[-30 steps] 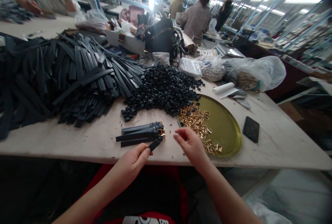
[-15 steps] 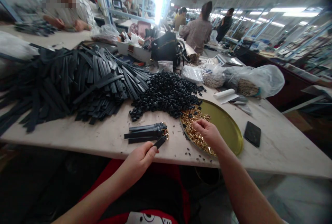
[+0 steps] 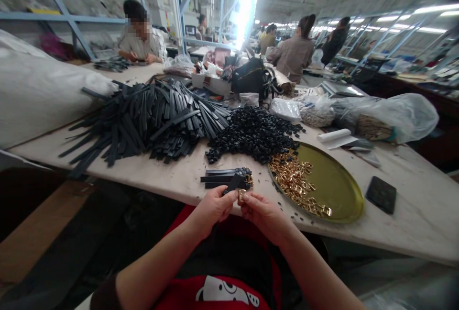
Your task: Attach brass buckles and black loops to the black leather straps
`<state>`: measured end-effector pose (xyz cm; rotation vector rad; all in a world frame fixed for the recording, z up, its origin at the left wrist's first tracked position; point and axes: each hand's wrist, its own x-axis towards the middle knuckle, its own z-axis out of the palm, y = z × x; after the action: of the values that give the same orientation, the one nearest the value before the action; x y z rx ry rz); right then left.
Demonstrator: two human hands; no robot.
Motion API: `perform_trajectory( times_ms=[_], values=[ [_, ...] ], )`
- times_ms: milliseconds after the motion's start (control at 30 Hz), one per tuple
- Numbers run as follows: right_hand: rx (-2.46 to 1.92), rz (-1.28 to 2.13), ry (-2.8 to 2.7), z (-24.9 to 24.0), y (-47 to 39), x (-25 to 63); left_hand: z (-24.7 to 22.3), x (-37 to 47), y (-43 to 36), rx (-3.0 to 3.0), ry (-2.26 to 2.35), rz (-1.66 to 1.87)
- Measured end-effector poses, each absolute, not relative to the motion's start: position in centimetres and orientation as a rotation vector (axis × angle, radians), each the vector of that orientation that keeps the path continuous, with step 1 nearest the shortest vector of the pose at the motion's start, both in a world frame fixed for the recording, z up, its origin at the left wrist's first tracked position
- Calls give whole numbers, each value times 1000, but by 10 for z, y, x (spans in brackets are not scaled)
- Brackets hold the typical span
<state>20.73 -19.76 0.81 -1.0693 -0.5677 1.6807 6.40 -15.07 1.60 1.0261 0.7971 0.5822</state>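
Near the table's front edge, my left hand (image 3: 214, 204) pinches a black strap (image 3: 234, 182). My right hand (image 3: 263, 212) holds a small gold buckle (image 3: 241, 197) between thumb and finger, close against my left fingertips. Just behind the hands lies a small stack of black straps with gold buckles (image 3: 224, 178). To the right, a round gold-coloured tray (image 3: 332, 183) carries a heap of gold buckles (image 3: 292, 176). A mound of small black loops (image 3: 251, 130) rests behind the stack, and a large pile of loose black straps (image 3: 143, 118) spreads to the left.
A black phone (image 3: 381, 194) lies right of the tray. Plastic-wrapped bundles (image 3: 398, 118), a white paper roll (image 3: 335, 138) and a black bag (image 3: 249, 78) stand farther back. A big white sack (image 3: 46, 90) is at the left. Another person (image 3: 141, 37) works across the table.
My right hand has left the tray with a gold buckle and come beside my left hand. My left hand still holds its strap. The camera view has turned left.
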Motion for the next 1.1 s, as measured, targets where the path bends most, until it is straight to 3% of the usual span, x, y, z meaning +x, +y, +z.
perform_trajectory(
  times_ms=[167,433,733,1100],
  values=[
    [-1223,1478,-904,1,-203,204,11,65,-152,1107,832,515],
    [-1244,1269,-812,-2,-199,199,1,59,-154,1185,846,544],
    [-1169,1497,-596,-23,-191,196,-2,63,-144,1402,1038,583],
    [-1252,1408,-661,-25,-179,213,-13,73,-127,1488,1019,499]
  ],
)
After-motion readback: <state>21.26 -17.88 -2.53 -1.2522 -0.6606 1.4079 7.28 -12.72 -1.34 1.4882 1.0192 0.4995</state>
